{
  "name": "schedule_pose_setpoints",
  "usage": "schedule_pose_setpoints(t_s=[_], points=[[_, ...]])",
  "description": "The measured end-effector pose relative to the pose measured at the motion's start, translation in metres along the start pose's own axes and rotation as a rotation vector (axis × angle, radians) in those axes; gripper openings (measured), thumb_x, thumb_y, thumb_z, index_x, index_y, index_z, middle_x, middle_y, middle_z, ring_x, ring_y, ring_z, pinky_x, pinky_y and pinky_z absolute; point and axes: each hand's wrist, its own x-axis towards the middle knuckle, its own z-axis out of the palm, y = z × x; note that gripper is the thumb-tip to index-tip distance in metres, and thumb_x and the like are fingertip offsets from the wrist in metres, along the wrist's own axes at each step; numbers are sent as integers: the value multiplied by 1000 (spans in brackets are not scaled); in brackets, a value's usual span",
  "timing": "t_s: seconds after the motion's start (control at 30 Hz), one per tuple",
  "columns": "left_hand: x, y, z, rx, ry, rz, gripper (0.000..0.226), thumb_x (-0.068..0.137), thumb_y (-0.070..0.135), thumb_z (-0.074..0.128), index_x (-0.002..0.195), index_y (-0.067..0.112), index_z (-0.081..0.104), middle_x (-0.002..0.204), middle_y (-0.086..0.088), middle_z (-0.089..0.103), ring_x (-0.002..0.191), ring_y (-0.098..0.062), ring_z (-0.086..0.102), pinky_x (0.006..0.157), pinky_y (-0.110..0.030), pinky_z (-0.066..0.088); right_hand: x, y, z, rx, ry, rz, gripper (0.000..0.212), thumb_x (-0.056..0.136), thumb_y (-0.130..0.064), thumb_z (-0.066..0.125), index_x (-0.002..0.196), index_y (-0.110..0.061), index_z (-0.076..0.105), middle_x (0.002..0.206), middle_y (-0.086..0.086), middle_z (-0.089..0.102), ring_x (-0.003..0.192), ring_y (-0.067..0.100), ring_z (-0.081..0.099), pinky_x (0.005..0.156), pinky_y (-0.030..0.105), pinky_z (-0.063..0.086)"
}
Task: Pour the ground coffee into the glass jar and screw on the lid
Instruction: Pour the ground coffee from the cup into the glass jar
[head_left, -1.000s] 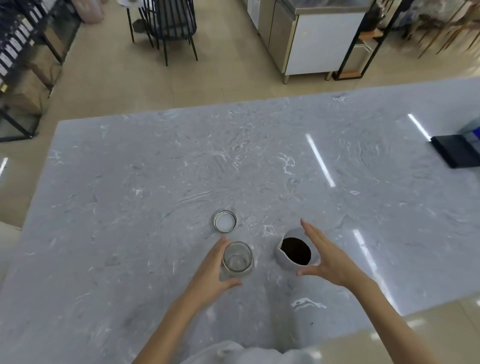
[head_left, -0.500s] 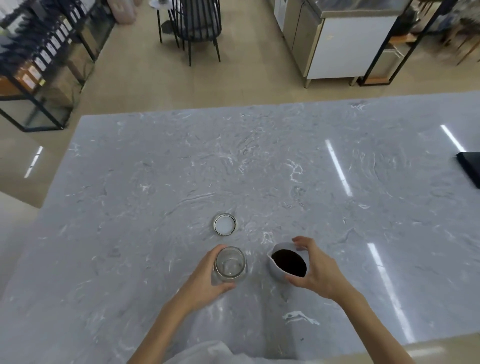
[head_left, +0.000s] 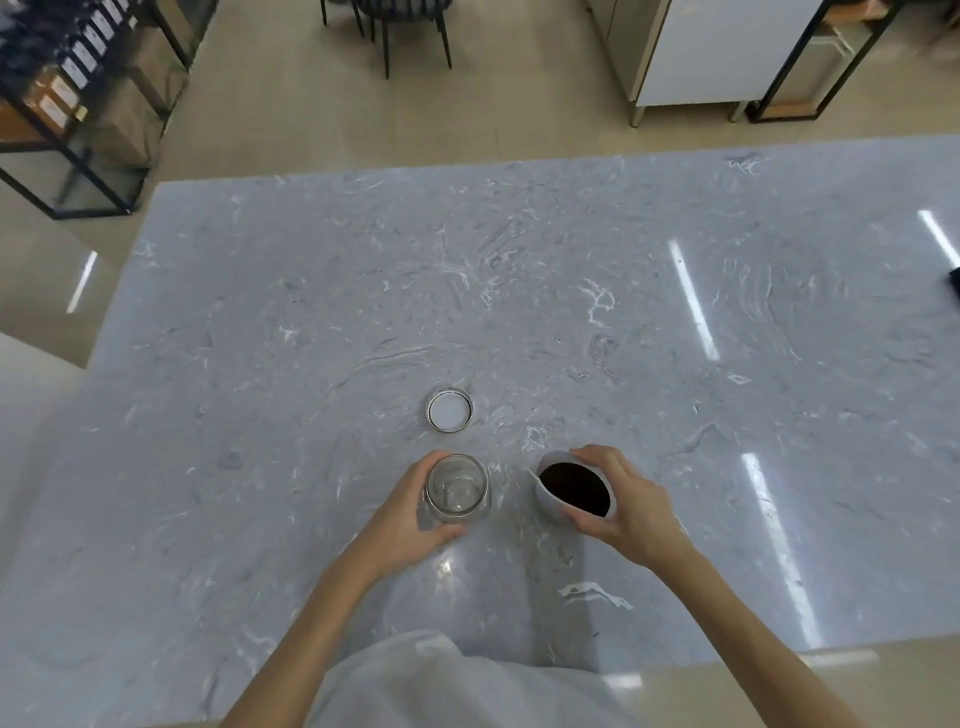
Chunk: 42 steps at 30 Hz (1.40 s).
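Note:
An empty clear glass jar (head_left: 457, 487) stands upright on the grey marble table (head_left: 519, 312), near the front edge. My left hand (head_left: 408, 525) wraps around its left side and grips it. To its right sits a white cup with a pouring lip (head_left: 549, 506), filled with dark ground coffee (head_left: 574, 489). My right hand (head_left: 626, 512) clasps the cup from its right side, thumb at the front and fingers over the far rim. The round metal lid (head_left: 449, 409) lies flat on the table just behind the jar, its white inside up.
A dark flat object (head_left: 955, 280) pokes in at the table's right edge. Beyond the table are a black chair (head_left: 395, 21), a white cabinet (head_left: 727, 52) and black shelving (head_left: 78, 104) on the left. My white garment (head_left: 441, 680) shows at the bottom.
My right hand closed around the coffee cup, from open beside it a second ago. My left hand tightened its hold on the jar. The view shifted, so everything sits lower in frame.

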Motion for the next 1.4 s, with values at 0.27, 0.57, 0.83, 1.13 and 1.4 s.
schedule_pose_setpoints(t_s=[0.27, 0.57, 0.83, 1.13, 1.4], points=[[0, -1, 1, 43, 20, 15, 87, 72, 49, 83, 139, 59, 29, 139, 39, 36, 133, 10, 37, 103, -16, 30, -3, -6, 1, -60, -2, 97, 55, 81, -55, 71, 128, -39, 49, 122, -26, 59, 107, 3, 59, 71, 20, 46], [0, -2, 1, 66, 15, 32, 87, 73, 50, 81, 139, 60, 26, 140, 39, 34, 135, 8, 35, 105, -16, 28, -9, -17, 23, -93, 166, 139, 67, 71, -70, 66, 120, -26, 56, 115, -12, 64, 109, 14, 58, 65, 23, 49], [3, -9, 4, -6, 20, 35, 88, 71, 50, 83, 142, 52, 30, 143, 33, 38, 138, 2, 37, 109, -21, 30, -3, -9, 15, 43, 15, 178, 83, 69, -48, 85, 135, -23, 41, 134, -6, 52, 112, 16, 61, 80, 27, 52], [19, -30, 9, -60, -6, -13, 107, 48, 59, 93, 140, 59, 37, 126, 0, 51, 87, -4, 56, 79, -13, 46, 13, -44, -28, 30, -30, 90, 77, 66, -52, 85, 132, -37, 48, 126, -24, 59, 117, -7, 56, 95, 28, 50], [22, -30, 18, -103, 13, 19, 97, 54, 58, 90, 133, 61, 35, 123, 4, 51, 78, 1, 54, 75, -18, 49, 30, -108, -49, -319, -159, -82, 70, 74, -60, 74, 135, -38, 48, 131, -24, 56, 108, 7, 62, 82, 29, 52]])
